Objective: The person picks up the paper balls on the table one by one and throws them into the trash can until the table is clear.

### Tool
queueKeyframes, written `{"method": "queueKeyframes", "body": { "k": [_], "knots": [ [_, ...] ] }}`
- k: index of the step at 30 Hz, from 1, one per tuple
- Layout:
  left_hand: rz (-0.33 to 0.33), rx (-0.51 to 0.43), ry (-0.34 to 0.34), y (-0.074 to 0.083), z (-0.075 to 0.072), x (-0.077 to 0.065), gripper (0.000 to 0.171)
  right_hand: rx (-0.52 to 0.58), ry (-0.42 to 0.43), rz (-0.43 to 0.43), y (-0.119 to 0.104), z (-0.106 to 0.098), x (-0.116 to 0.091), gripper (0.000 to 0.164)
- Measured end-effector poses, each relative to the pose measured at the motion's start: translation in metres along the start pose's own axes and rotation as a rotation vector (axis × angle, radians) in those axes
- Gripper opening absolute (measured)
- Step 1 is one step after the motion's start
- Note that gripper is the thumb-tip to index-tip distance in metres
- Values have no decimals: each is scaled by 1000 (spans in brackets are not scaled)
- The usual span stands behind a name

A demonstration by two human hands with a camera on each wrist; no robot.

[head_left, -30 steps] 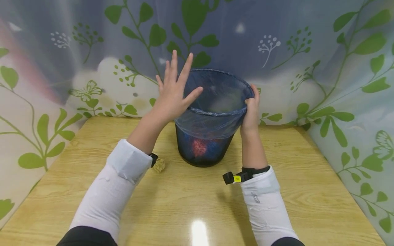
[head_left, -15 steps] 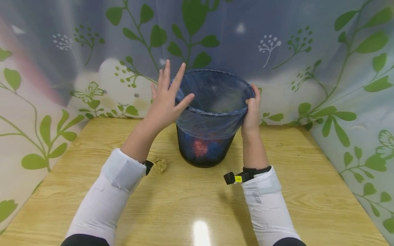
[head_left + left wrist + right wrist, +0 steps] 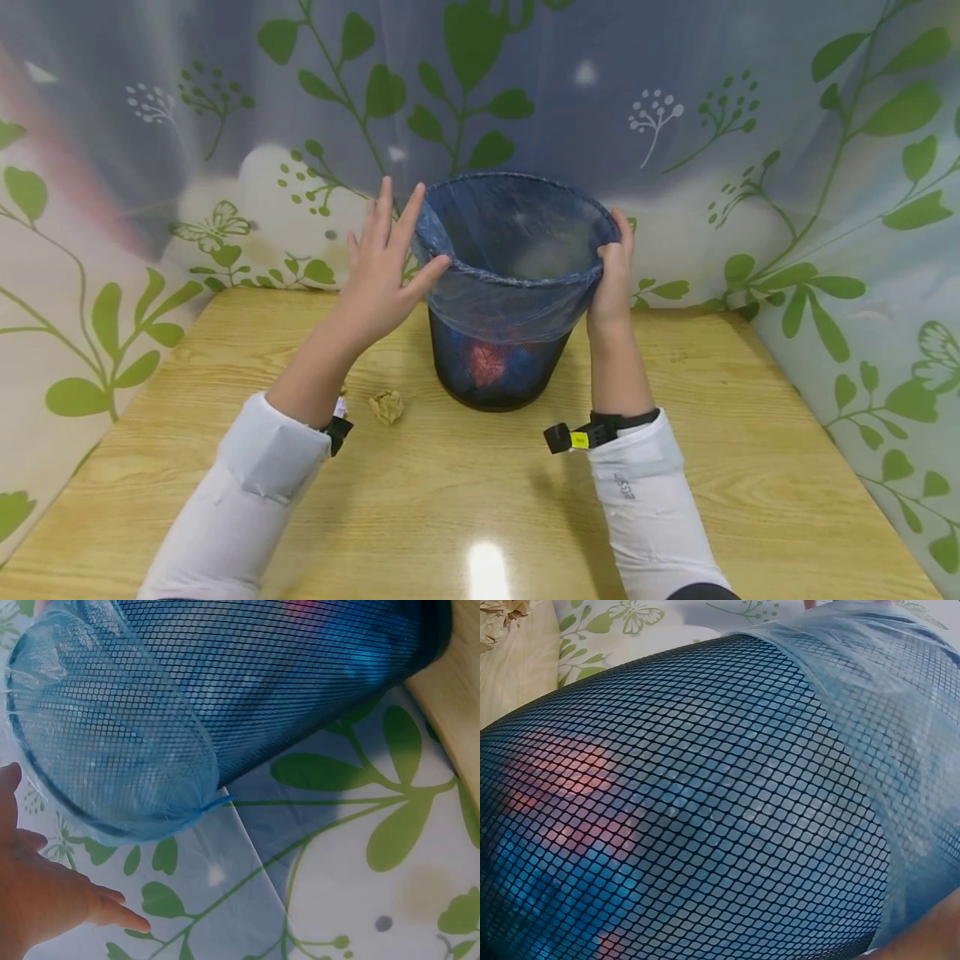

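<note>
A black mesh wastebasket (image 3: 450, 358) stands on the table, lined with a translucent blue bag (image 3: 510, 312) folded down over its rim. Red and blue stuff (image 3: 487, 364) shows through the mesh near the bottom. My right hand (image 3: 613, 279) grips the right side of the rim, thumb at the edge and fingers outside. At the left rim my left hand (image 3: 378, 275) is held up with spread fingers, its thumb tip right by the bag's edge. In the left wrist view that hand (image 3: 52, 900) appears beside the bag-covered rim, holding nothing.
A crumpled yellowish paper ball (image 3: 387, 407) lies on the wooden table (image 3: 465, 483), left of the wastebasket. Partly hidden behind the left wrist is a small whitish thing (image 3: 341, 407). A leaf-patterned curtain (image 3: 720, 125) closes off the back and sides.
My left hand has moved left and down from over the opening to outside the left rim, uncovering the whitish thing near the wrist. The right hand and wastebasket have stayed put.
</note>
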State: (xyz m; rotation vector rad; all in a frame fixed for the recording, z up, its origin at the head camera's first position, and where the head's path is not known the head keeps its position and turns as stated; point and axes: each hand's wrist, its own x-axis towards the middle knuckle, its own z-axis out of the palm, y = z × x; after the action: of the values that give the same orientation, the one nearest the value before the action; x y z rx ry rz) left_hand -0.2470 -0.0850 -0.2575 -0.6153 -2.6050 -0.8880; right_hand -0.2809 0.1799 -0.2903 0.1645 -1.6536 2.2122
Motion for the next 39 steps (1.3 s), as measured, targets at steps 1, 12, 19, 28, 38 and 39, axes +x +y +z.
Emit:
{"method": "queueKeyframes", "body": {
  "k": [1, 12, 19, 28, 38, 39],
  "knots": [
    [-4, -3, 4, -1, 0, -2, 77, -1, 1, 1, 0, 0, 0, 66],
    [-109, 14, -56, -29, 1, -31, 82, 15, -10, -12, -1, 1, 0, 67],
    [-190, 65, -119, -55, 3, -47, 83, 9, -3, 1, 0, 2, -2, 67],
    [-265, 102, -242, -80, -2, -66, 87, -1, 8, -6, 2, 1, -2, 68],
    [-327, 119, -384, -109, 5, -81, 89, -23, 9, 7, -1, 1, -1, 68],
    [-329, 118, -396, -111, 6, -82, 89, -24, 10, 7, -1, 0, -1, 67]
  ]
}}
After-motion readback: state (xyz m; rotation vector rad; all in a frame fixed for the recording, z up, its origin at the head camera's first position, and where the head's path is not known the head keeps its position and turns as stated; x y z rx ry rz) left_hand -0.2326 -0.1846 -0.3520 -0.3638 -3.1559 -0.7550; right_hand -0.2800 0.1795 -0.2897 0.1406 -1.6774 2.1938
